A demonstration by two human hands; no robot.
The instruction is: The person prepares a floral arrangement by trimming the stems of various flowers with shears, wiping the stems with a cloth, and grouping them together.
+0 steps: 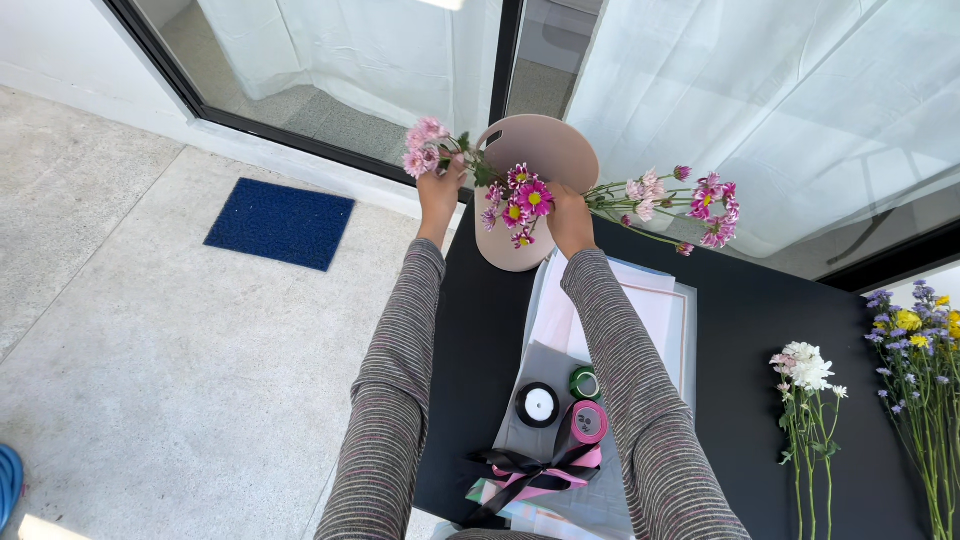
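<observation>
A flat, rounded beige vase [545, 150] stands at the far end of a black table [760, 330]. My left hand [438, 195] grips the stems of pink daisy-like flowers [424, 146] at the vase's left side. My right hand [568, 215] holds stems against the vase front, next to magenta flowers with yellow centres [522, 205]. More pink blooms [690, 200] spread out to the right of the vase. Both sleeves are grey and striped.
Sheets of white and pink wrapping paper [655, 310] lie under my right arm. Rolls of black, green and pink ribbon [565, 405] and a bow [530, 470] sit near me. White flowers [808, 370] and purple-yellow flowers [925, 340] lie at right. A blue mat [282, 223] lies on the floor.
</observation>
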